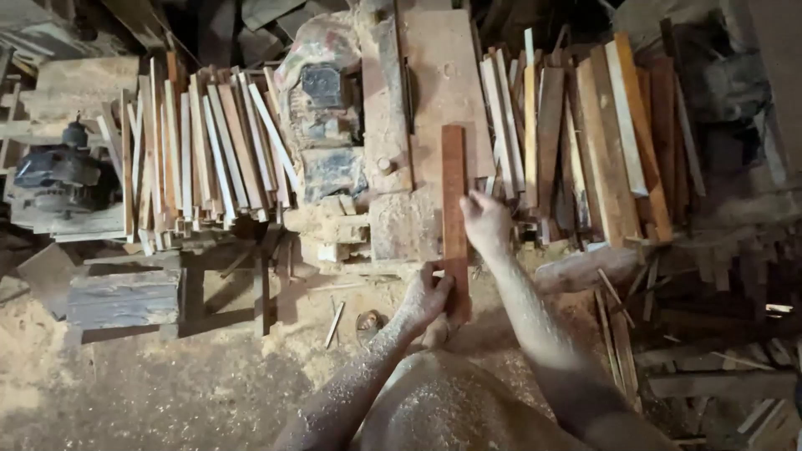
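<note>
Long reddish-brown wooden strip [454, 219] lies lengthwise on dusty saw bench [443, 75]; left hand [428, 296] fingers wrapped round near end to push; right hand [486, 221] fingers curled, pressing edge, steadying

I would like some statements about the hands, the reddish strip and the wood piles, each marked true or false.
1. Both hands touch the reddish strip. True: the left hand grips its near end, the right hand rests against its side.
2. The strip lies on the floor. False: it lies on the machine table.
3. Piles of wood strips lie on both sides of the machine. True: left pile, right pile.
4. The arms are clean. False: sawdust covers them.
</note>
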